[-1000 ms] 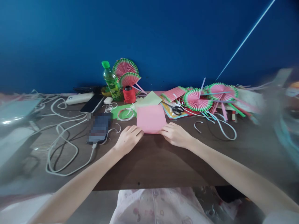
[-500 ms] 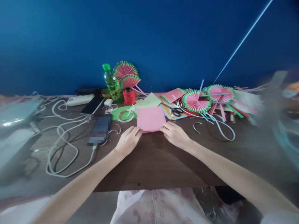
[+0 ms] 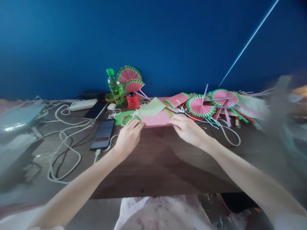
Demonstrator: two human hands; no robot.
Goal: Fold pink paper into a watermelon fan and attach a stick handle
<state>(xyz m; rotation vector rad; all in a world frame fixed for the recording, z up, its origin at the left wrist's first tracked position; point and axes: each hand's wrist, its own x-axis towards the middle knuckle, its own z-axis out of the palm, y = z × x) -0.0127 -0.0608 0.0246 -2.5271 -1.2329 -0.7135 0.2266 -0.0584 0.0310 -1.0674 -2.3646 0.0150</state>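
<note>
Between my hands is pink paper (image 3: 155, 120), apparently several sheets, its near edge raised off the table. My left hand (image 3: 130, 131) pinches the near left corner. The near right corner is gripped by my right hand (image 3: 185, 127), fingers closed on it. Just behind the paper lies a pale green sheet (image 3: 153, 107). A brighter green sheet (image 3: 119, 117) is at the left, with a ring of white tape or ribbon partly hidden by my left hand. Scissors (image 3: 176, 111) lie behind my right hand, mostly covered by it.
Folded pink-and-green paper fans (image 3: 200, 106) are heaped at the right with paper strips. A green-capped bottle (image 3: 116, 89) and a red spool-like container (image 3: 133, 101) stand at the back. On the left are a phone (image 3: 103, 134), a white power bank (image 3: 83, 104) and looping white cables (image 3: 63, 159).
Both hands have lifted the near edge of the pink paper and moved it slightly away from me. Its top surface now looks foreshortened.
</note>
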